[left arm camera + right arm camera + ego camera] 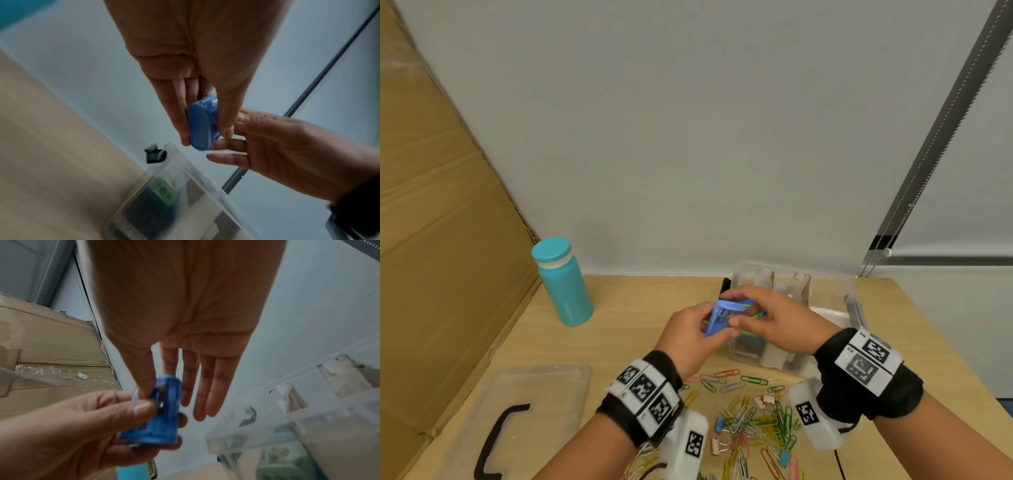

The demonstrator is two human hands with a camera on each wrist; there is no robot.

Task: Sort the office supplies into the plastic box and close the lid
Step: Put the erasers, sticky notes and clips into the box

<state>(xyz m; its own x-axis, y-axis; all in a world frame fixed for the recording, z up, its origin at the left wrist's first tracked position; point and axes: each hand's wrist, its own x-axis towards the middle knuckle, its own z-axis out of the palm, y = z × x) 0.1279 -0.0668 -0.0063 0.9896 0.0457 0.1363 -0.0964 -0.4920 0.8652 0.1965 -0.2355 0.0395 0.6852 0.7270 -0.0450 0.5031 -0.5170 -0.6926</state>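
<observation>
Both hands met above the left edge of the clear plastic box at the far side of the tabletop. The left hand gripped a small blue plastic sharpener, thumb against fingers, while the right hand pinched its far end, other fingers straight. Coloured paper clips lay scattered nearer, and the clear lid rested at the near left.

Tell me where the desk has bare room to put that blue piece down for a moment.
Bare wood lies between the teal bottle and the plastic box, beyond the lid. More shows right of the box, toward the desk's right edge. It is crowded in front of the box: paper clips spread between both wrists. Both hands hold the blue piece.
</observation>
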